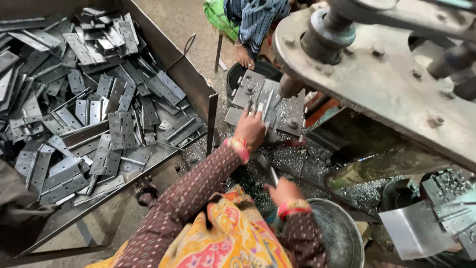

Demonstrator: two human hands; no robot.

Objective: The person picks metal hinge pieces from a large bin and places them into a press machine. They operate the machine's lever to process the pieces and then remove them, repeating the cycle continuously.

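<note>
My left hand (pixel 250 128) reaches forward to the press bed (pixel 248 92) and grips a grey steel hinge (pixel 264 105) lying under the press ram (pixel 291 85). My right hand (pixel 283 191) is closer to my body, beside a round metal bucket (pixel 342 233), and is closed on another hinge (pixel 270 171) that sticks up from its fingers. Both wrists wear pink and gold bangles. My sleeves are maroon with dots.
A large sheet-metal tray (pixel 191 82) on the left holds several loose hinges (pixel 114 129). The heavy press frame (pixel 391 79) overhangs the right. Metal shavings (pixel 302 159) cover the bench. Another person's foot (pixel 243 54) stands behind a black tub (pixel 265 69).
</note>
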